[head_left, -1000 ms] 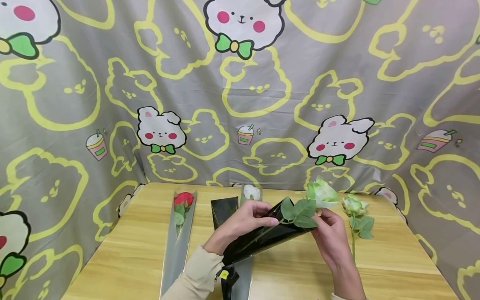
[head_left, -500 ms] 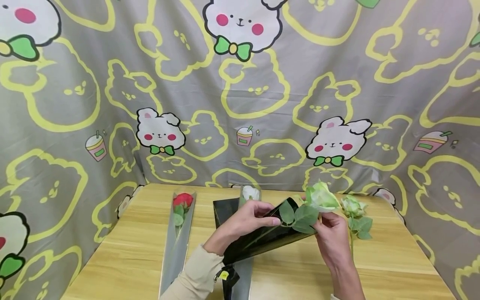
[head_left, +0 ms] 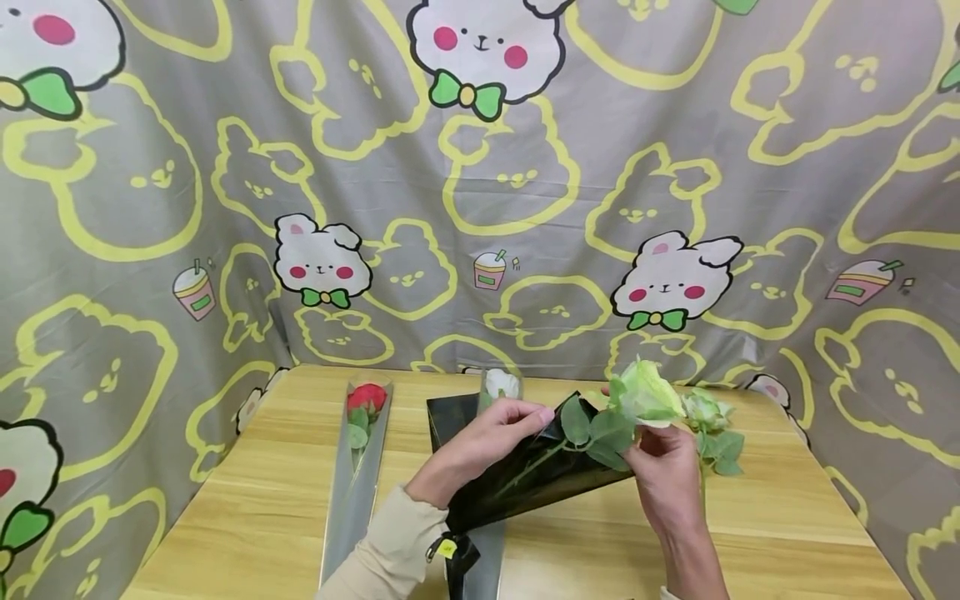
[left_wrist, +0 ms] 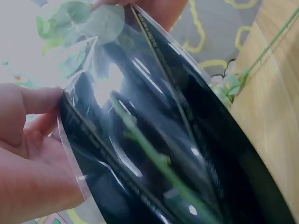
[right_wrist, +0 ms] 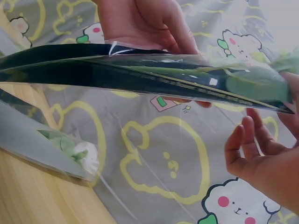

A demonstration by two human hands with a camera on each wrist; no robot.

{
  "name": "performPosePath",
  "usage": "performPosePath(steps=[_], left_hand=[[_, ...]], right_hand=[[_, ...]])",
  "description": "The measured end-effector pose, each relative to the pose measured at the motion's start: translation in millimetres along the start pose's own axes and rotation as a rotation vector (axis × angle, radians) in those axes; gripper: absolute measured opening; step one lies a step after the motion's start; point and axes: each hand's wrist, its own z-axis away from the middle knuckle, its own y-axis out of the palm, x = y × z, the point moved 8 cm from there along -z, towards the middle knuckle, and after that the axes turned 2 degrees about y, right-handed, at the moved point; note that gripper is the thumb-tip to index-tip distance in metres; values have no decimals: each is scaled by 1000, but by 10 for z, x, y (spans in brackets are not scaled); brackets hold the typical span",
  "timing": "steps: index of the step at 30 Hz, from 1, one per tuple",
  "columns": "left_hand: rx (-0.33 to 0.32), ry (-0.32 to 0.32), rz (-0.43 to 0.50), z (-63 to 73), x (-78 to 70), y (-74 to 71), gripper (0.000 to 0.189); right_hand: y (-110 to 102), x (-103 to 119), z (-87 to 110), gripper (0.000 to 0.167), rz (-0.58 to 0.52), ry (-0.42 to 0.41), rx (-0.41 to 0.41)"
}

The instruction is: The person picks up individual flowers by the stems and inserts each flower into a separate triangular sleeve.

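A pale green rose (head_left: pixel 647 396) lies partly in a black flower sleeve (head_left: pixel 525 492) with a clear front. Its bloom and leaves (head_left: pixel 600 433) stick out at the sleeve's mouth; through the clear film in the left wrist view runs its stem (left_wrist: pixel 149 151). My left hand (head_left: pixel 487 437) pinches one edge of the sleeve between thumb and finger. Just under the bloom, my right hand (head_left: pixel 667 475) holds the opposite corner of the mouth, with its thumb (right_wrist: pixel 292 88) on that corner in the right wrist view. The sleeve slants up to the right above the table.
A sleeved red rose (head_left: pixel 367 400) lies on the wooden table (head_left: pixel 247 483) at left. Behind the left hand lie a sleeved white rose (head_left: pixel 502 383) and another black sleeve (head_left: pixel 450 417). A second green rose (head_left: pixel 708 410) is at right. A patterned curtain (head_left: pixel 420 192) hangs behind.
The bloom has come down and forward, close over my right hand, which has shifted slightly right. My left thumb has moved up along the sleeve's edge.
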Motion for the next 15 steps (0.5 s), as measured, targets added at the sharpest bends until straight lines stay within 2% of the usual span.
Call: performPosePath(steps=[4, 7, 11, 15], left_hand=[[-22, 25, -57, 0, -53, 12, 34], [-18, 49, -95, 23, -99, 21, 30], [-9, 59, -106, 48, -127, 40, 25], [-30, 50, -97, 64, -159, 29, 25]], right_hand=[[21, -9, -4, 56, 183, 88, 73], [20, -35, -13, 49, 278, 181, 103], [12, -13, 0, 41, 286, 255, 113], [2, 34, 26, 37, 206, 276, 116]])
